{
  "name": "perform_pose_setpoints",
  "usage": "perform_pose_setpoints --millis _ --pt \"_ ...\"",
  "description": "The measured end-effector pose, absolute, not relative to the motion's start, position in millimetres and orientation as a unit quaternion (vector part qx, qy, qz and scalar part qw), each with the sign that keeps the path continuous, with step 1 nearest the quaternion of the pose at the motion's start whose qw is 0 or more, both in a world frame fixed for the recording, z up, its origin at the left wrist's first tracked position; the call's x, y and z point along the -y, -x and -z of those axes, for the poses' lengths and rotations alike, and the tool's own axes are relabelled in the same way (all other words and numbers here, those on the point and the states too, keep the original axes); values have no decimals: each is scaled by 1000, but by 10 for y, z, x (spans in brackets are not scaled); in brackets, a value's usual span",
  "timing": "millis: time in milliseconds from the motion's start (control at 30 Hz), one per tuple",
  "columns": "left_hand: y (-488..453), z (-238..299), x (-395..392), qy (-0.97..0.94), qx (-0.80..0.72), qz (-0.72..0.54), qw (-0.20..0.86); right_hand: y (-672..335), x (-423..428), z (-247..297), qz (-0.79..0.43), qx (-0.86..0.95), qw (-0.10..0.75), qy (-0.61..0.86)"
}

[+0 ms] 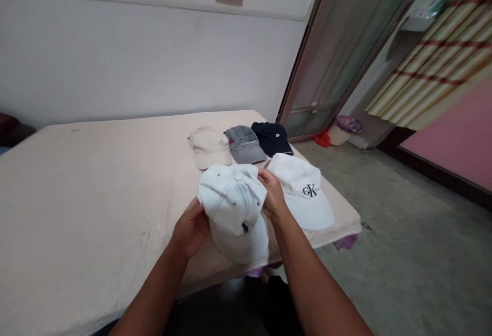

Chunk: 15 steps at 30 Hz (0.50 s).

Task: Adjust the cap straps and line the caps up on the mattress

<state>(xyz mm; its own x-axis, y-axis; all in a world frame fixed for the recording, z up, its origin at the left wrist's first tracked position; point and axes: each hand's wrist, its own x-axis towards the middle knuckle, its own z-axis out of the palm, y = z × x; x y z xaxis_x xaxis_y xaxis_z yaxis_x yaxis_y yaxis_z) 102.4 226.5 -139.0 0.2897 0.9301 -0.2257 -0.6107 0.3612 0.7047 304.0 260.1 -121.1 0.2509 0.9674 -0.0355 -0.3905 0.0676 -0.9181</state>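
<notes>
A pale baseball cap (226,192) with a small dark horse-and-rider emblem is between my hands, its brim toward me. My left hand (192,228) grips its left edge, and my right hand (272,192) grips the right edge; some fingers are hidden by the cap. To the right lies a white cap (295,177) with dark letters on its front. Behind the held cap, a beige cap (209,144), a grey cap (245,144) and a navy cap (271,138) lie side by side.
The caps lie near the right corner of a bed-like surface with a cream cover (96,187). A white wall (146,59) stands behind it. On the right are a sliding door (326,59), a waste bin (342,130), a striped curtain (434,64) and grey floor (415,254).
</notes>
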Motion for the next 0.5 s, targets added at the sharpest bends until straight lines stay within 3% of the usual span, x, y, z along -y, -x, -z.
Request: perform_pose_setpoints --millis 333,500 --pt "-1284 1716 -2496 -355 -485 -450 660 -3422 -2669 1684 -477 233 632 565" --pt "-1279 1778 -2417 -426 -558 -458 545 -3547 -2486 1834 -459 270 627 569"
